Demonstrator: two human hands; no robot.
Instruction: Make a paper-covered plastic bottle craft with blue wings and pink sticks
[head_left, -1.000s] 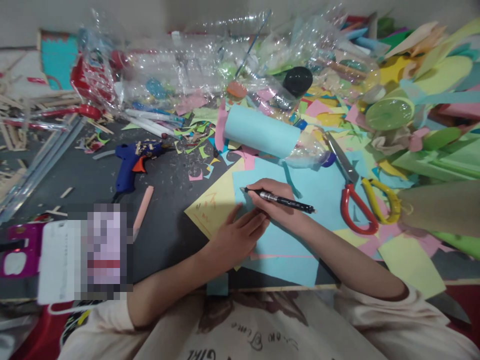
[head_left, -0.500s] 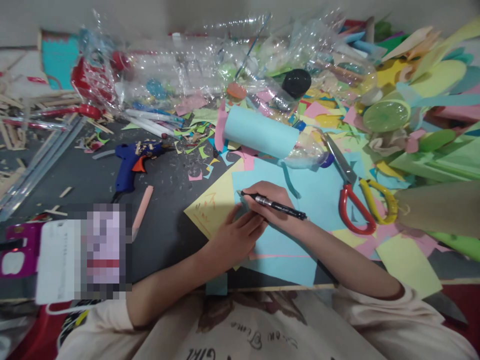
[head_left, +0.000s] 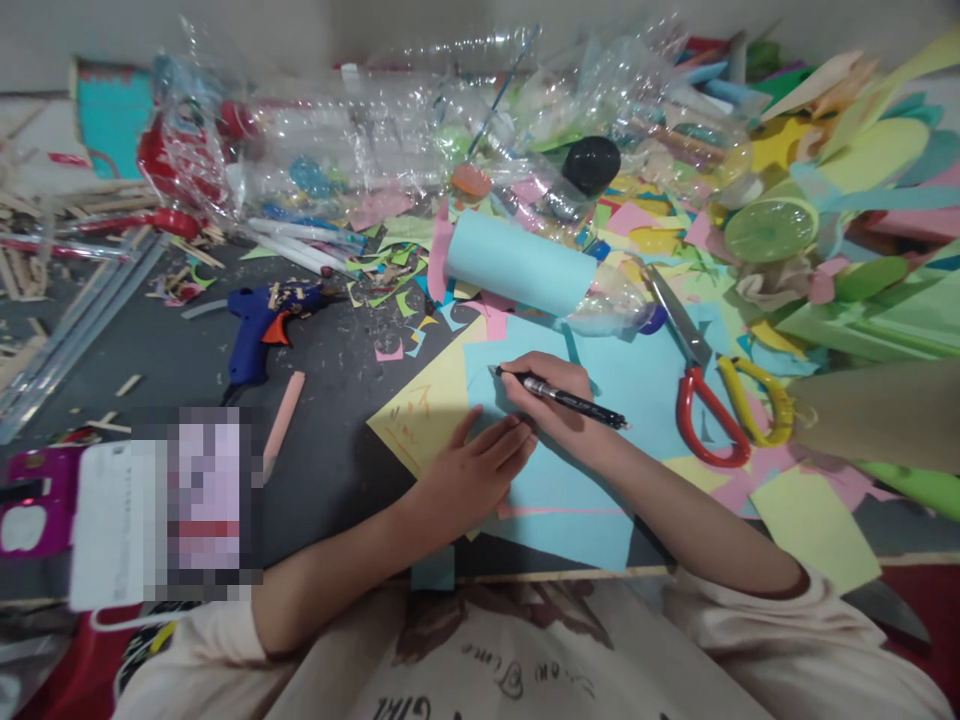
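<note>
My right hand (head_left: pixel 551 395) grips a black pen (head_left: pixel 577 402), its tip at the upper left of a light blue sheet of paper (head_left: pixel 570 490). A faint curved line shows on the sheet close to the tip. My left hand (head_left: pixel 484 455) lies flat with its fingers out, across the blue sheet and the edge of a yellow sheet (head_left: pixel 401 415). Orange marks run over that yellow sheet. Just beyond my hands rests a bottle wrapped in blue paper (head_left: pixel 521 262), with a pink piece at its left end and a dark blue cap at the right.
Red-handled scissors (head_left: pixel 701 390) and a yellow-handled pair (head_left: pixel 757 400) lie to the right. A blue glue gun (head_left: pixel 251 330) rests at left, near a pink stick (head_left: pixel 283 425). Clear plastic bottles (head_left: pixel 337 140) crowd the back, with paper scraps (head_left: pixel 397 275) before them.
My right hand has moved slightly to the right and up with the pen, and a curved line now shows beside the tip. My left hand stays nearly in place.
</note>
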